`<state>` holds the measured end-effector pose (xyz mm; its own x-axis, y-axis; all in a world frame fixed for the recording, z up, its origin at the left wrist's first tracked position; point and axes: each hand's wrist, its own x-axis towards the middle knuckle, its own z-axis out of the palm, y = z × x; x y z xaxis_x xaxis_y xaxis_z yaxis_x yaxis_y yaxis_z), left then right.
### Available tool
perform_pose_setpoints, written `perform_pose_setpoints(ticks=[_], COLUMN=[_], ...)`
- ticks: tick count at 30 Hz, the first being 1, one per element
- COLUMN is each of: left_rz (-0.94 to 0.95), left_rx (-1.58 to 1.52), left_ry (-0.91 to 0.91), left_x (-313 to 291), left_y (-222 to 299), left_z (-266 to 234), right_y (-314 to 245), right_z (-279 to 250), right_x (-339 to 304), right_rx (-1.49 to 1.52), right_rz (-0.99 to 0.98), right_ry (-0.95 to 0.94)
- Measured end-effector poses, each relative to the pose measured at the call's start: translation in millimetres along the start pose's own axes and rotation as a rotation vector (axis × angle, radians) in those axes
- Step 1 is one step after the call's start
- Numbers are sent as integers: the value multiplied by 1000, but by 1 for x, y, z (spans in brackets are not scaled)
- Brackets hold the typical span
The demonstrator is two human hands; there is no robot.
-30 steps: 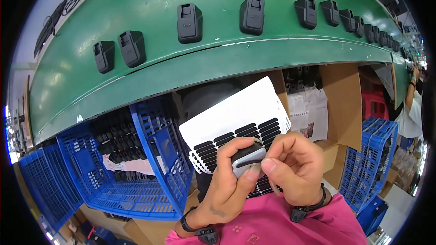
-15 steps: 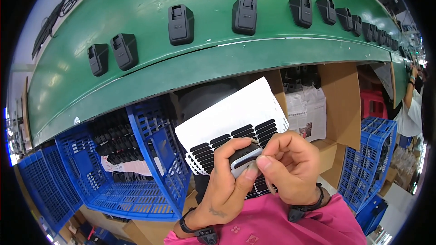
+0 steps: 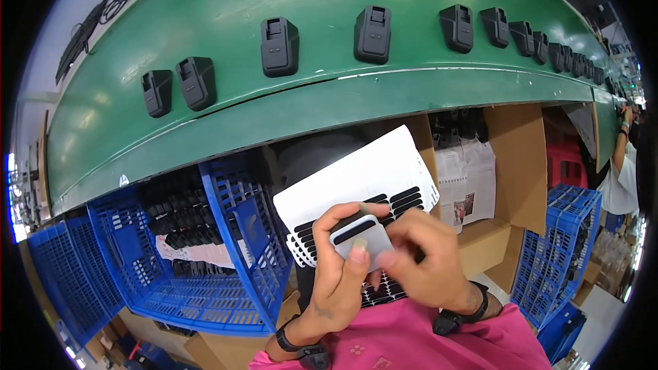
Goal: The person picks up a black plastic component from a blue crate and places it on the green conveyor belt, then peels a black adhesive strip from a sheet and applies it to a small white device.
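Observation:
My left hand (image 3: 337,270) is closed around a black device with a flat grey face (image 3: 373,243), tilted up. Across the far end of that face lies a black rounded strip (image 3: 354,231), with my left thumb pressed just below it. At the face's right edge is my right hand (image 3: 428,260), fingers curled and thumb against the edge. Its fingers are partly blurred, and what they pinch, if anything, is hidden. Below both hands, white sheets (image 3: 349,175) with rows of black rounded strips (image 3: 406,200) lie over my lap, partly covered by my hands.
Several black charger docks (image 3: 279,48) stand in a row along the green bench (image 3: 226,34). Underneath at left, a blue crate (image 3: 185,294) holds black parts. A cardboard box (image 3: 517,164) with newspaper is at right, beside another blue crate (image 3: 558,247). Cables lie far left; another person's arm (image 3: 622,140) shows far right.
The device has turned in my left hand, so its strip now sits at the far end and more of the grey face shows. My right fingers have shifted to its near right edge.

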<state>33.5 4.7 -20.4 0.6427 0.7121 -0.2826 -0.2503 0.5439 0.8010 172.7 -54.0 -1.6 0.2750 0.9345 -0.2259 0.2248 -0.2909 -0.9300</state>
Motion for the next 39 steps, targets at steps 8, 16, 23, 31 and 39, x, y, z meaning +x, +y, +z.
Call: perform_pose_setpoints(ticks=[8, 16, 23, 31, 39], left_rz=[111, 268, 186, 195, 156], left_rx=[266, 419, 301, 193, -11], left_ry=[-50, 387, 346, 461, 410], left_x=[-22, -36, -40, -27, -31], left_y=[9, 12, 12, 9, 5], left_z=[-32, -65, -64, -46, -48], right_y=[3, 7, 21, 21, 26], right_z=[-5, 36, 49, 42, 45], right_x=[0, 17, 25, 21, 25], right_rx=[39, -383, -479, -322, -399], right_rz=[-47, -375, -408, -359, -328], right_ry=[-207, 194, 248, 274, 273])
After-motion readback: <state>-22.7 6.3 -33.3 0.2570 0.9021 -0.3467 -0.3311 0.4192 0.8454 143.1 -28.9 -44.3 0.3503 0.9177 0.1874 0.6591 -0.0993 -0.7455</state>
